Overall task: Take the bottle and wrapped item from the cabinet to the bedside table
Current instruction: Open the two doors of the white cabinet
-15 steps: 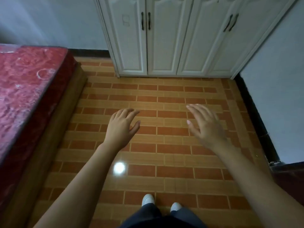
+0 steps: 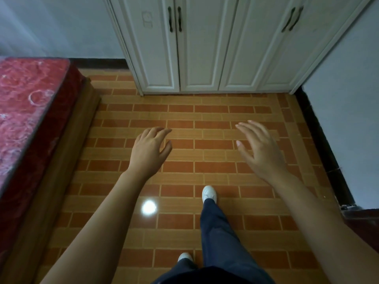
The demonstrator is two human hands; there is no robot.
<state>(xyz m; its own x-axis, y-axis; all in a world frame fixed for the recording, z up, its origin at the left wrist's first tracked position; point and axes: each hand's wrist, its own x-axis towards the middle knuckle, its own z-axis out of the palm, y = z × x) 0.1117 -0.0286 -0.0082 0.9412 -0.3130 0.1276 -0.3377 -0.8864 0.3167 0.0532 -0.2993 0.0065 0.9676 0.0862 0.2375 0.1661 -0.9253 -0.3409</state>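
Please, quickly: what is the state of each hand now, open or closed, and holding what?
Left hand: open, fingers loosely curled, holding nothing.
Right hand: open, fingers spread, holding nothing.

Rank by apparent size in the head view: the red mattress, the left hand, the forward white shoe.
1. red mattress
2. left hand, though its nearness to the camera inflates it
3. forward white shoe

You face a white panelled cabinet (image 2: 205, 48) with dark handles (image 2: 174, 18), over a floor (image 2: 213, 158) tiled in a brick pattern of orange-red and tan. Your trousers (image 2: 221, 238) are dark blue, your shoes (image 2: 209, 193) white; the mattress (image 2: 24, 103) is red with pale swirls.
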